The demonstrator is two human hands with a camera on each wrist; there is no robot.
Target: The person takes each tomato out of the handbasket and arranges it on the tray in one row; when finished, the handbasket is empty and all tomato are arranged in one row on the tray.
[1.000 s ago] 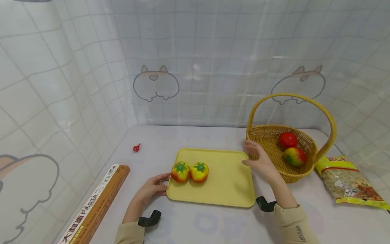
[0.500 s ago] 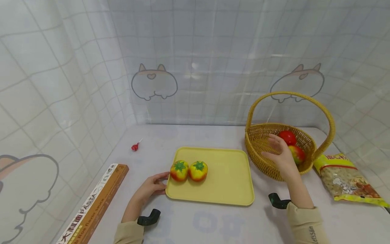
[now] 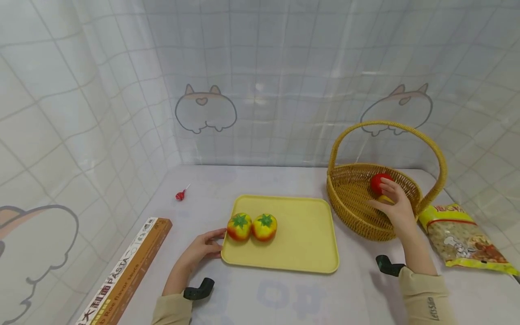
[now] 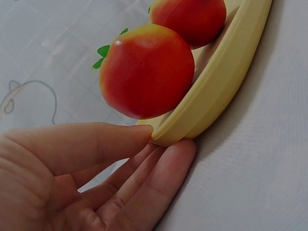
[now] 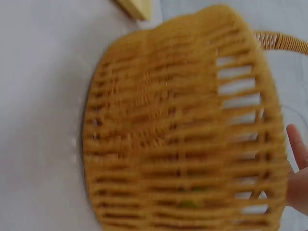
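Note:
My left hand (image 3: 197, 249) pinches the left edge of a yellow tray (image 3: 300, 234). In the left wrist view, its thumb rests on the tray's rim and its fingers lie beneath. Two yellow-and-red fruits with green leafy tops, a left fruit (image 3: 239, 226) and a right fruit (image 3: 264, 227), sit side by side on the tray. My right hand (image 3: 398, 208) is over the wicker basket (image 3: 351, 216), fingers apart and curved. Below it, a red fruit (image 3: 377, 183) shows in part; a yellow-red fruit (image 3: 385, 199) is mostly hidden. The basket's woven side fills the right wrist view.
The basket's tall arched handle (image 3: 382, 123) rises behind my right hand. A bag of pasta (image 3: 467, 237) lies right of the basket. On the left are a long pasta box (image 3: 130, 271) and a red lollipop (image 3: 180, 195). A tiled-pattern curtain (image 3: 260, 90) encloses the back.
My right hand has moved right, from the basket's left rim to above the fruits inside, now covering most of the yellow-red one. My left hand stays at the tray's edge.

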